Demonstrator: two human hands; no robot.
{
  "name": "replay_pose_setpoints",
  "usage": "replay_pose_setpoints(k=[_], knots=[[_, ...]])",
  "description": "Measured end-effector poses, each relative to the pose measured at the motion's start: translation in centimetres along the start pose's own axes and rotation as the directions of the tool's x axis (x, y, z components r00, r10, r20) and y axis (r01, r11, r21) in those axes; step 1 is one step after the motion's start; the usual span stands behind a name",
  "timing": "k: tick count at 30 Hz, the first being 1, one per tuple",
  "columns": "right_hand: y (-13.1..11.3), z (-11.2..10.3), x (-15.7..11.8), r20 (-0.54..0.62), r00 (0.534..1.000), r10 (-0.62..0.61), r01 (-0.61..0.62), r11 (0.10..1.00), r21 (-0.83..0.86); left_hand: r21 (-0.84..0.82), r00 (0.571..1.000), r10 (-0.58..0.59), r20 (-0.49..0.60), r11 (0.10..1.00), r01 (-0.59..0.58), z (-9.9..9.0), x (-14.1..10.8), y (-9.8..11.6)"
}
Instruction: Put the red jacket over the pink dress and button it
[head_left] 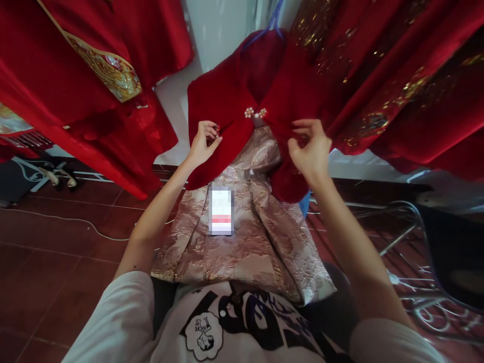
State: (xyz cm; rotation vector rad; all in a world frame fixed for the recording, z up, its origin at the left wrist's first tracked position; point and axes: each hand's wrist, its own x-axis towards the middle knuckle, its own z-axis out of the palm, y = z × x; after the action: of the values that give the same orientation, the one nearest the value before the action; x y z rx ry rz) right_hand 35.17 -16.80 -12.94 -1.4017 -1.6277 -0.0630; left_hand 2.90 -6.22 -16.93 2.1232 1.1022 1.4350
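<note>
While our left hand [204, 143] holds a small red beaded piece [217, 130] between thumb and fingers, our right hand [313, 151] is half curled at the other side of the red shawl [223, 108]; whether it grips, we cannot tell. The shawl, with a pearly clasp [256, 113], covers the upper part of a pinkish brocade dress [245, 257], where a phone [221, 210] lies.

Probably a dress shop or clothing workroom: red garments [68, 101] with gold decoration [121, 80] hang on both sides, a red cape [227, 96] hangs on a purple hanger [275, 21] between them, and the floor [56, 277] is tiled.
</note>
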Motion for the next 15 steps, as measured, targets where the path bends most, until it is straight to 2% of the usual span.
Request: replay_pose_setpoints(k=[4,9,12,15], knots=[[-1.9,-3.8,0.9,0.091,0.996,0.001,0.013,0.989,-0.148,-0.009,0.998,-0.044,0.045,0.999,0.045,0.0,1.1,0.2],[-4.3,-6.0,1.9,0.133,0.985,0.112,-0.056,0.929,-0.365,-0.03,0.987,-0.148,0.058,0.988,0.149,0.0,1.9,0.5],[-4.2,-6.7,2.7,0.224,0.967,0.121,-0.033,0.932,-0.361,-0.043,0.986,-0.164,0.031,0.985,0.165,-0.4,1.8,1.0],[-3.9,-7.7,3.7,0.219,0.976,-0.012,0.065,0.969,-0.238,-0.067,0.984,-0.174,0.032,0.982,0.176,-1.0,1.9,1.5]])
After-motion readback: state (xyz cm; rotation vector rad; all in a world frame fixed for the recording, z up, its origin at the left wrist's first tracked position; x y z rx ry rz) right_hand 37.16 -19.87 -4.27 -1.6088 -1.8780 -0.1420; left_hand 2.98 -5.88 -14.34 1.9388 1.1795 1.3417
